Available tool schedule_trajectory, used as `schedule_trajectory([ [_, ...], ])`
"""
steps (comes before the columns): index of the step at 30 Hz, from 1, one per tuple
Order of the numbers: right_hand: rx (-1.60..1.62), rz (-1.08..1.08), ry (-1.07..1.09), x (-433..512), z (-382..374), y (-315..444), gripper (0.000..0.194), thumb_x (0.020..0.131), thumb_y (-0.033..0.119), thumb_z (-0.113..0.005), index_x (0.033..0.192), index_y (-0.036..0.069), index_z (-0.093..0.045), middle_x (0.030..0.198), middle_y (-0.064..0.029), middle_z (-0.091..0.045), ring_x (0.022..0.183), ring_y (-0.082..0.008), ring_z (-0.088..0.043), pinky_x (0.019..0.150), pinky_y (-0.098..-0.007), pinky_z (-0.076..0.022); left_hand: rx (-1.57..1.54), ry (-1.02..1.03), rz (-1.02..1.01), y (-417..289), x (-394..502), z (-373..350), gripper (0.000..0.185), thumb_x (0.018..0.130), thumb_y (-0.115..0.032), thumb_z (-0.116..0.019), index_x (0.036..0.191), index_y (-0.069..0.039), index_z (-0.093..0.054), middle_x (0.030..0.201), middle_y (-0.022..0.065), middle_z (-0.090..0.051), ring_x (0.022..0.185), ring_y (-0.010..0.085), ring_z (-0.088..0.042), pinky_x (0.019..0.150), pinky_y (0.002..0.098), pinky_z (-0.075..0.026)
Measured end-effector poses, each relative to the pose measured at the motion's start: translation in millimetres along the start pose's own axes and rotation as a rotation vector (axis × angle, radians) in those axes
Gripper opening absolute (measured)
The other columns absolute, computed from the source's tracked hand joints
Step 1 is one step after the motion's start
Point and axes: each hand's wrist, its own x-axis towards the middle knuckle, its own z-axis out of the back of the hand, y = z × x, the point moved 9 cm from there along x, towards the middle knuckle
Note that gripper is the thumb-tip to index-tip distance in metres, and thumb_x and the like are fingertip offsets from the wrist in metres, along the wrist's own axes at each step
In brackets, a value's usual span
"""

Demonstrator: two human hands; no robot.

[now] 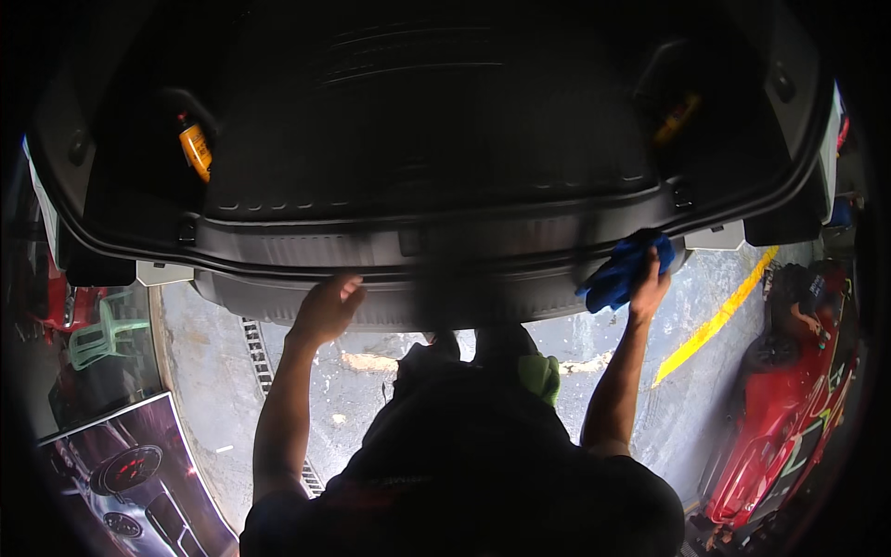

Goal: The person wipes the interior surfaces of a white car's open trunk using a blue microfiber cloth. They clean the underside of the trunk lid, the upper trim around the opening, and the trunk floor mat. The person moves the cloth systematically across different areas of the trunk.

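In front of me is the open cargo area of a car, with a dark ribbed cargo mat point(431, 153) on its floor. My right hand point(651, 289) grips a blue cloth point(619, 275) over the right part of the rear edge. The cloth is bunched against the sill trim point(313, 247) and the rear bumper point(390, 313). On the left, my left hand point(327, 310) hovers over or touches the bumper top; which of the two I cannot tell. Its fingers are slightly bent, and no object shows in it.
A yellow-orange bottle point(195, 147) lies in the left side pocket, and a blurred yellow object point(675, 122) in the right. A green cloth point(539, 376) hangs at my hip. Around stand a green plastic chair point(108, 331), a car poster point(139, 480) and a red car point(759, 452).
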Motion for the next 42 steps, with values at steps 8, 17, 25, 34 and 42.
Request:
schedule_trajectory([
  [8, -1.186, 0.460, 0.493, 39.2, -324.7, -41.8, 0.088, 0.097, 0.069, -0.050, 0.155, 0.005, -0.043, 0.166, -0.0221, -0.030, 0.157, -0.0367, -0.021, 0.123, -0.0618, -0.0156, -0.041, -0.350, -0.128, -29.4, 16.4, 99.7, 0.040, 0.090, -0.003, -0.057, 0.130, -0.003, -0.063, 0.123, 0.0184, -0.069, 0.105, 0.0299, -0.071, 0.089, 0.0399, -0.058],
  [17, -0.634, 0.861, 1.165, -168.9, -596.9, 11.5, 0.061, 0.095, 0.041, -0.065, 0.143, 0.004, -0.056, 0.156, -0.0182, -0.046, 0.145, -0.0300, -0.043, 0.118, -0.0550, -0.0316, 0.011, -0.426, -0.247, -14.6, 103.1, 160.5, 0.040, 0.092, -0.009, -0.062, 0.132, -0.006, -0.063, 0.122, 0.0183, -0.069, 0.106, 0.0327, -0.070, 0.094, 0.0427, -0.056],
  [25, -1.326, 0.711, 0.724, 22.0, -465.2, -38.0, 0.062, 0.102, 0.052, -0.049, 0.156, 0.021, -0.043, 0.162, -0.0152, -0.040, 0.152, -0.0339, -0.033, 0.119, -0.0697, -0.0187, 0.271, -0.510, 0.103, 162.6, 221.9, 289.1, 0.062, 0.101, -0.041, -0.055, 0.154, -0.013, -0.040, 0.158, 0.0196, -0.037, 0.147, 0.0425, -0.033, 0.119, 0.0550, -0.032],
  [34, -1.102, 0.795, 0.689, 124.0, -684.4, -33.2, 0.040, 0.097, 0.031, -0.059, 0.133, 0.016, -0.067, 0.148, -0.0212, -0.055, 0.137, -0.0373, -0.052, 0.116, -0.0525, -0.0378, 0.520, -0.509, 0.151, 188.0, 271.0, 274.7, 0.096, 0.099, -0.070, -0.038, 0.164, -0.005, -0.012, 0.170, 0.0271, -0.006, 0.159, 0.0418, -0.003, 0.126, 0.0604, -0.004],
  [42, -1.108, 1.198, 0.952, 117.5, -1104.8, 30.7, 0.043, 0.107, 0.038, -0.040, 0.148, 0.030, -0.054, 0.161, -0.0186, -0.039, 0.149, -0.0424, -0.036, 0.119, -0.0620, -0.0321, 0.496, -0.590, 0.036, 180.7, 259.0, 280.3, 0.091, 0.100, -0.069, -0.040, 0.156, 0.002, -0.035, 0.161, 0.0369, -0.024, 0.151, 0.0545, -0.024, 0.117, 0.0727, -0.023],
])
